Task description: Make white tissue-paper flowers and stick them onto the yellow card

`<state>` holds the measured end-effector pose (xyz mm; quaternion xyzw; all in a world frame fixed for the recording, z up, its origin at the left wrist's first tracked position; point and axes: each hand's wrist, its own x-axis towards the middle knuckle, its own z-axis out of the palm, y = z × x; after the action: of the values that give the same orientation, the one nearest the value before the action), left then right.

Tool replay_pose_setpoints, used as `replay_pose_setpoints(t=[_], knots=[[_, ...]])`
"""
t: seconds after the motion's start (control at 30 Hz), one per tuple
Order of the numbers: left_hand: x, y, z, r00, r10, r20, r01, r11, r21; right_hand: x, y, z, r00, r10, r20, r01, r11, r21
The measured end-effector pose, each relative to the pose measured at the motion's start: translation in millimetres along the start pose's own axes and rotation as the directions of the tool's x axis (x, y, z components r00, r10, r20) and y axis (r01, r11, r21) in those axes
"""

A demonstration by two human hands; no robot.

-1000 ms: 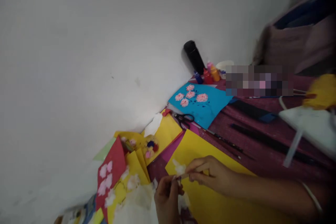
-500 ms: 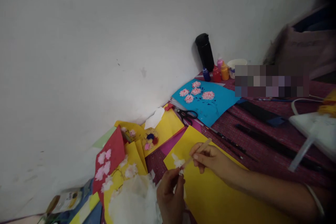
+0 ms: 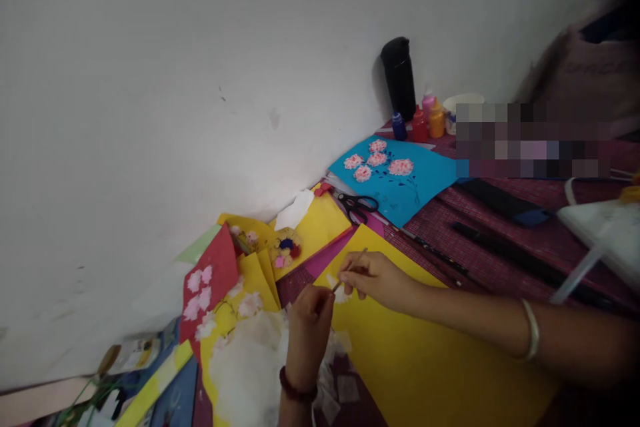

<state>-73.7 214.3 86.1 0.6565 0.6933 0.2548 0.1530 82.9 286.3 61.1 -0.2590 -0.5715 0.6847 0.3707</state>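
Note:
My right hand [image 3: 375, 278] is closed on a thin wooden stick [image 3: 359, 258], its lower tip slanting down to my left fingertips. My left hand [image 3: 311, 313] is pinched at that tip; whatever its fingers hold is mostly hidden. Both hands are over the left corner of a large yellow sheet [image 3: 425, 347]. White paper petals [image 3: 341, 292] lie on that sheet just behind the fingers. Beside my left wrist are crumpled white tissue [image 3: 250, 373] and small cut tissue squares [image 3: 347, 388].
A blue sheet with pink flowers [image 3: 400, 167], black scissors [image 3: 356, 203] and paintbrushes [image 3: 425, 253] lie beyond. Paint bottles [image 3: 419, 125] and a black flask [image 3: 399, 80] stand by the wall. Red paper [image 3: 213, 280] with petals lies left. A white device [image 3: 605, 233] is at right.
Both hands have moved up and slightly left in view, and the stick's tip now meets my left fingertips. My left wrist with its dark bracelet has come into view.

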Motion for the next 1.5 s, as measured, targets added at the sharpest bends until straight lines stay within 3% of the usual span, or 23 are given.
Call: replay_pose_setpoints(t=[0.07, 0.13, 0.23, 0.43, 0.53, 0.77, 0.97, 1.2, 1.37, 1.5], knots=[[-2.4, -5.0, 3.3, 0.994, -0.099, 0.048, 0.103, 0.992, -0.077, 2.4, 4.0, 2.0, 0.998, -0.015, 0.064, 0.022, 0.995, -0.097], [-6.9, -13.6, 7.6, 0.986, -0.162, 0.033, 0.165, 0.976, -0.142, 2.3, 11.3, -0.1, 0.991, -0.070, 0.111, 0.103, 0.938, -0.330], [-14.2, -31.5, 9.2, 0.964, -0.264, -0.020, 0.251, 0.935, -0.252, 2.1, 22.1, -5.6, 0.970, -0.149, 0.191, 0.241, 0.683, -0.690], [-25.5, -55.7, 11.3, 0.909, -0.410, -0.071, 0.342, 0.833, -0.435, 15.4, 29.2, 6.1, 0.863, -0.150, 0.483, 0.499, 0.409, -0.764], [-29.7, -55.9, 18.1, 0.901, -0.432, -0.045, 0.358, 0.798, -0.485, 25.0, 35.6, 12.6, 0.828, -0.115, 0.548, 0.554, 0.316, -0.770], [-29.7, -52.5, 22.1, 0.925, -0.380, 0.000, 0.335, 0.816, -0.471, 34.8, 48.6, 3.6, 0.897, -0.103, 0.429, 0.435, 0.368, -0.822], [-8.9, -48.8, 25.2, 0.977, -0.212, 0.010, 0.200, 0.904, -0.379, 38.0, 49.8, -2.1, 0.907, -0.110, 0.406, 0.411, 0.438, -0.800], [-3.3, -52.9, 42.1, 0.998, -0.065, 0.021, 0.068, 0.952, -0.298, 40.5, 53.5, -3.7, 0.914, -0.103, 0.393, 0.387, 0.513, -0.767], [-6.6, -54.3, 44.9, 0.999, -0.037, -0.014, 0.032, 0.963, -0.267, 22.8, 19.6, -4.6, 0.926, -0.111, 0.362, 0.354, 0.594, -0.722], [-6.0, -50.8, 45.0, 0.998, -0.053, -0.022, 0.046, 0.966, -0.255, 8.4, -18.1, 2.2, 0.890, -0.152, 0.430, 0.391, 0.740, -0.547]])
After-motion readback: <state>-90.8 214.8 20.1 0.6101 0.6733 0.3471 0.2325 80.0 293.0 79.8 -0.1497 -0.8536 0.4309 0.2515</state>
